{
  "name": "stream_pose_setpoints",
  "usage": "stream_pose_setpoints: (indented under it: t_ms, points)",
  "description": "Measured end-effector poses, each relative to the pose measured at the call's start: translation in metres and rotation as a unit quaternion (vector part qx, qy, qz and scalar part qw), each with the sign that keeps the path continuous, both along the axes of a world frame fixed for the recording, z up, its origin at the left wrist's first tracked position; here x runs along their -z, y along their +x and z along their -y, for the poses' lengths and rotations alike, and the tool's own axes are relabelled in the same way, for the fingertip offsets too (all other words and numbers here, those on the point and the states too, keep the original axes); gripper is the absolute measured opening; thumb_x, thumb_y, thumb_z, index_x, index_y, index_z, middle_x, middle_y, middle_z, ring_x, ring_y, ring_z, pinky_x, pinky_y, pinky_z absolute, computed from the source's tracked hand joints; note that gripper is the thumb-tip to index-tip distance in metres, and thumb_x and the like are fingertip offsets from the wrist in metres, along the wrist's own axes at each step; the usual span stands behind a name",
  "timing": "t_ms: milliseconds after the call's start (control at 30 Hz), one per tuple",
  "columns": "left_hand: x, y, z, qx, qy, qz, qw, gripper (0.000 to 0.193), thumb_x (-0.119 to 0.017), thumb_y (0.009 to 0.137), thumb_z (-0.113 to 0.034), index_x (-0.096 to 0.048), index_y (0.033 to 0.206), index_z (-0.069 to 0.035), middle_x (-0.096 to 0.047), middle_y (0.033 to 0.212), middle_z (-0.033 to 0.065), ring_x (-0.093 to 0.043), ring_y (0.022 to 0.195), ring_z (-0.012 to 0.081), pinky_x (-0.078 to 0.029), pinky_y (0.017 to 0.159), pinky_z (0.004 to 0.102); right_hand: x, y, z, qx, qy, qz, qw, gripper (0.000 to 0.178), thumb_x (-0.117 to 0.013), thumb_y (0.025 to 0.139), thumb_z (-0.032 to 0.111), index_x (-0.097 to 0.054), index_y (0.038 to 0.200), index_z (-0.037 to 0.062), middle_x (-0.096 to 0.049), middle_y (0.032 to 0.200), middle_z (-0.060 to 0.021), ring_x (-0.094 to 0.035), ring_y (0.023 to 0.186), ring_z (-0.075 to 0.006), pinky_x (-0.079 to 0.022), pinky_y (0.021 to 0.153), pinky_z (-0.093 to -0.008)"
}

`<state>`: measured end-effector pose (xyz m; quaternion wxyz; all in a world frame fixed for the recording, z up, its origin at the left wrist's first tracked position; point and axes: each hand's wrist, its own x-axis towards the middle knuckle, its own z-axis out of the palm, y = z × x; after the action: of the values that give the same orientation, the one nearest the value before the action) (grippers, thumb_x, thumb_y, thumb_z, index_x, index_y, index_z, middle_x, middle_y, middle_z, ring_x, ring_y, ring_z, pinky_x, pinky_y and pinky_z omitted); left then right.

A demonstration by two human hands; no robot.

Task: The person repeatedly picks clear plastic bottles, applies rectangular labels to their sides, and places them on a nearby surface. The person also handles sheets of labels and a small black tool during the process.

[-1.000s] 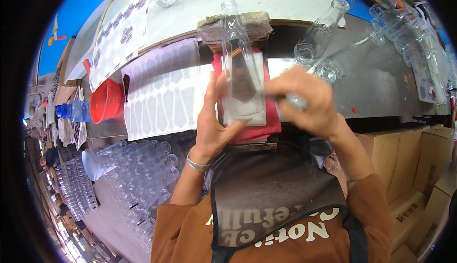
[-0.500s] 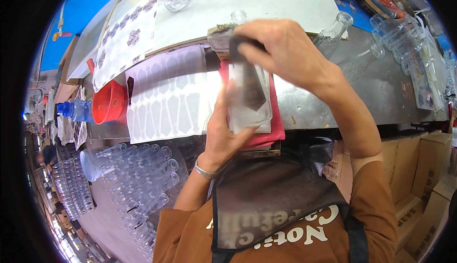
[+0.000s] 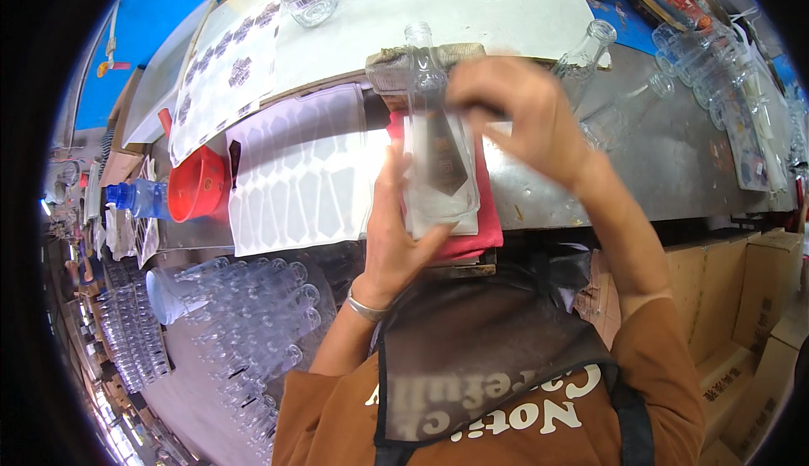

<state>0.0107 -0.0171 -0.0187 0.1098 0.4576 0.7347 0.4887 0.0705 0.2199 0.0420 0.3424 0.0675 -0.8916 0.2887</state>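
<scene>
A clear glass bottle (image 3: 421,87) lies on its back on a red cloth (image 3: 493,222), neck pointing away from me, with a dark long decal (image 3: 448,163) on its upper face. My left hand (image 3: 392,222) grips the bottle's lower part, fingers along its left side and thumb at its base. Just right of the bottle's shoulder is my right hand (image 3: 522,116), its fingers curled and smeared by motion. Whatever those fingers hold is hidden. Behind the bottle's neck sits a folded grey cloth (image 3: 388,74).
A sheet of pale decal shapes (image 3: 291,171) lies left of the bottle, beside a red plastic container (image 3: 198,186). Clear bottles (image 3: 590,53) stand or lie at the right, others (image 3: 308,2) at the back. Many glass bottles (image 3: 261,306) crowd the lower left; cardboard boxes (image 3: 716,289) are lower right.
My right hand has swung right, off the bottle's neck, uncovering it. The black piece seen in its fingers before no longer shows clearly. My left hand keeps its grip.
</scene>
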Motion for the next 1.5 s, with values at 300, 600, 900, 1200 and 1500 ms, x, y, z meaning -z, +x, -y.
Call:
stream_pose_setpoints:
  t_ms: [300, 600, 900, 1200, 1500]
  points:
    - [-0.005, 0.01, -0.013, 0.01, 0.05, 0.038, 0.998, 0.116, -0.08, 0.076, 0.001, -0.001, 0.161, -0.004, -0.032, 0.159, 0.0238, -0.042, 0.142, 0.0327, -0.036, 0.116, 0.0443, 0.043, 0.082, 0.025, -0.019, -0.549, 0.247, 0.798, 0.034, -0.052, 0.106, 0.026, -0.07, 0.108, -0.003, -0.072, 0.092, -0.0056, -0.063, 0.075, -0.0102, -0.05, 0.066, -0.0256]
    - [0.01, 0.001, 0.002, 0.0, 0.032, -0.027, 0.999, 0.097, -0.079, 0.082, -0.016, -0.021, 0.157, 0.003, -0.029, 0.159, 0.0286, -0.032, 0.147, 0.042, -0.028, 0.12, 0.0453, 0.006, 0.071, 0.066, 0.067, -0.317, 0.291, 0.9, 0.035, -0.065, 0.095, 0.019, -0.065, 0.121, -0.0043, -0.073, 0.089, -0.0162, -0.054, 0.055, -0.0144, -0.046, 0.056, -0.0333]
    - [0.003, -0.136, 0.048, -0.141, 0.013, -0.275, 0.951, 0.094, -0.084, 0.079, -0.027, -0.034, 0.152, 0.003, -0.04, 0.154, 0.0258, -0.039, 0.143, 0.0403, -0.032, 0.117, 0.0475, 0.029, 0.082, 0.05, 0.175, -0.239, 0.265, 0.918, 0.032, -0.071, 0.087, 0.01, -0.068, 0.116, -0.0009, -0.075, 0.096, -0.0095, -0.045, 0.05, -0.0094, -0.041, 0.051, -0.0274]
    - [-0.028, -0.373, 0.125, -0.423, -0.357, -0.221, 0.803, 0.072, -0.056, 0.095, -0.056, -0.055, 0.138, 0.001, -0.053, 0.143, 0.0206, -0.037, 0.143, 0.0396, -0.021, 0.117, 0.0619, 0.034, 0.066, 0.044, 0.174, -0.222, 0.254, 0.925, 0.031, -0.07, 0.09, 0.009, -0.067, 0.118, -0.003, -0.074, 0.092, -0.0082, -0.042, 0.051, -0.006, -0.038, 0.05, -0.0246]
    - [-0.017, -0.293, 0.144, -0.32, -0.177, -0.37, 0.854, 0.057, -0.072, 0.086, -0.034, -0.061, 0.131, 0.0, -0.057, 0.14, 0.0202, -0.038, 0.142, 0.0376, -0.025, 0.117, 0.0589, 0.034, 0.072, 0.045, 0.178, -0.205, 0.247, 0.93, 0.029, -0.071, 0.09, 0.009, -0.068, 0.117, -0.0025, -0.073, 0.089, -0.0067, -0.043, 0.052, -0.0057, -0.038, 0.051, -0.0241]
